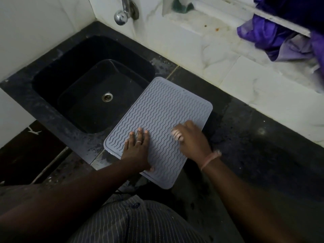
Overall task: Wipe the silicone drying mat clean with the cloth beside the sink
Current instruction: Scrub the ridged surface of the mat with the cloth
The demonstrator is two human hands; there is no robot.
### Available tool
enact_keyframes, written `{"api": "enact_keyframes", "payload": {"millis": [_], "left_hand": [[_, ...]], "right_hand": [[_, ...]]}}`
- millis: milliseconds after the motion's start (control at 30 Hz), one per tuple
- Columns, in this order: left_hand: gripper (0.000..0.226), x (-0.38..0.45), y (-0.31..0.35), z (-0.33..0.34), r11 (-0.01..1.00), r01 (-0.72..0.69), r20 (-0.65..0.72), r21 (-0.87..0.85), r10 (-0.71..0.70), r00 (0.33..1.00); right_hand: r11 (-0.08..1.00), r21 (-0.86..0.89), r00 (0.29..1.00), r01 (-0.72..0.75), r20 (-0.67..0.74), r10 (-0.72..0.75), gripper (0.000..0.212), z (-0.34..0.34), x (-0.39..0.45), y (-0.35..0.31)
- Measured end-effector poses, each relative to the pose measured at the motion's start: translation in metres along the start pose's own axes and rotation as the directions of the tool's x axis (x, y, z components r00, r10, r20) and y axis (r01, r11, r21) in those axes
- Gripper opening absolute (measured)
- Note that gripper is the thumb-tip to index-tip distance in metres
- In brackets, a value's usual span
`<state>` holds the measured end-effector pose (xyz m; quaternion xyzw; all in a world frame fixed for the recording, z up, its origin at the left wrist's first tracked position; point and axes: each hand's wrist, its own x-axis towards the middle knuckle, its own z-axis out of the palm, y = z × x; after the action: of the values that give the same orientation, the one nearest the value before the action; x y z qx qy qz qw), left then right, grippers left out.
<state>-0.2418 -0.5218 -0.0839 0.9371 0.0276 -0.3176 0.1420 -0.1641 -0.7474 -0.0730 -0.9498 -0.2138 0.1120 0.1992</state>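
Grey silicone drying mat (161,123) is lying on the dark desk (254,146), tilted, with its 10 o'clock edge hanging a little over the rim of the black sink (52,109) and its 6 o'clock corner poking past the desk front. Left hand (138,149) is pressing flat on the mat's near-left part, fingers straight and spread, gripping nothing, likely pinning the mat down. Right hand (191,141) is sitting at the mat's 3 o'clock edge, fingers curled under, blurred; can't tell if it's holding anything, no cloth clearly showing in it. Purple fabric (273,37) is bunched on the ledge at 1 o'clock, well apart from the mat; unclear if that's the cloth meant. Step looks like wiping or about to start. Next move is probably calling for strokes along the wavy ridges toward the far end, left hand bracing.
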Motion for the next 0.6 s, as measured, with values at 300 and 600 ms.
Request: {"api": "enact_keyframes", "payload": {"millis": [300,600], "left_hand": [[0.135,0.005,0.0,0.007,1.0,0.027,-0.046,0.001,-0.027,0.999],[0.151,0.001,0.001,-0.001,1.0,0.007,0.005,0.005,-0.007,1.0]], "right_hand": [[0.986,0.044,0.969,0.163,0.179,-0.169,0.033,0.048,-0.072,-0.06],[0.998,-0.046,0.999,0.049,0.014,-0.049,0.041,0.002,-0.001,0.009]]}}
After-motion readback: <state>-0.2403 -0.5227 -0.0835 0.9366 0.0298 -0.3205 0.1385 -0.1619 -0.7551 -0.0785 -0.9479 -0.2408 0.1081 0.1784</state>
